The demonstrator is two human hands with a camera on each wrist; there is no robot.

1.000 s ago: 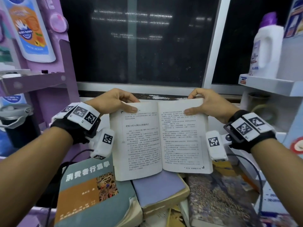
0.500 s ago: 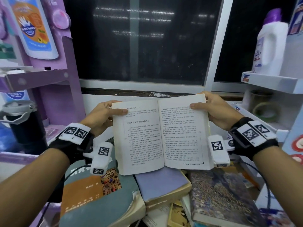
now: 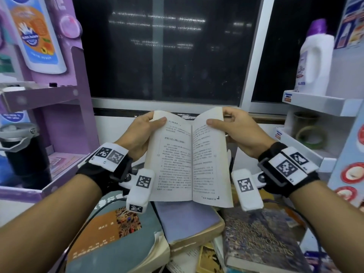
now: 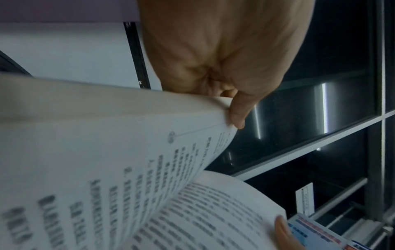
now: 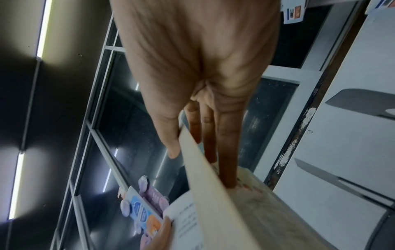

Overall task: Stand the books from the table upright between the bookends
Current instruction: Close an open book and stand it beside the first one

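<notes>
A: From the head view, where was the task's thing?

B: The open book [image 3: 189,160] was held up in the air between both hands, above the pile of books [image 3: 189,231] lying flat on the table. The left hand [image 3: 140,134] gripped its left half, thumb across the page; the right hand [image 3: 236,133] gripped the right half the same way. The halves were angled towards each other, partly folded.

A: And the left wrist view?

B: It showed the left thumb hooked over the page edge, printed pages bowing beneath it. The fingers behind were hidden.

A: The right wrist view?

B: The right thumb sat on the inner side, and straight fingers [image 5: 226,152] lay along the outer cover, so the half was pinched between them.

A: How far along was the job?

B: Barely started, I judged. No bookends showed in any view, and no book stood upright. This one needed closing and placing; the whole pile remained.
</notes>
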